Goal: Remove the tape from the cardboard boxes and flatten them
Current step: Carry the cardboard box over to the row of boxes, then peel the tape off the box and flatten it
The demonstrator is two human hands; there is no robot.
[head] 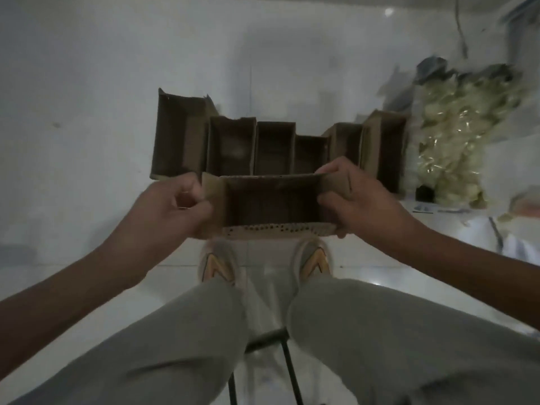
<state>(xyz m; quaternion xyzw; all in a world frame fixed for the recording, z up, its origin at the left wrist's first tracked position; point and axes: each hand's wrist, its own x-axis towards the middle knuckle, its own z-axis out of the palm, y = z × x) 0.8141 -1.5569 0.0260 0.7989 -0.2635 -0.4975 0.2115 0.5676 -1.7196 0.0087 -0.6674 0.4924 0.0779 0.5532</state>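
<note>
You are seated above a white tiled floor (pixel 87 83), grey-trousered legs (pixel 380 331) and orange-marked shoes (pixel 217 266) below you. A row of open brown cardboard boxes (pixel 230 146) stands on the floor ahead; a clear plastic bag of pale pieces (pixel 455 133) lies to its right. You hold a smaller open brown cardboard box (pixel 271 206) above your shoes. Your left hand (pixel 172 209) grips its left flap with curled fingers; your right hand (pixel 359 194) pinches its right flap.
</note>
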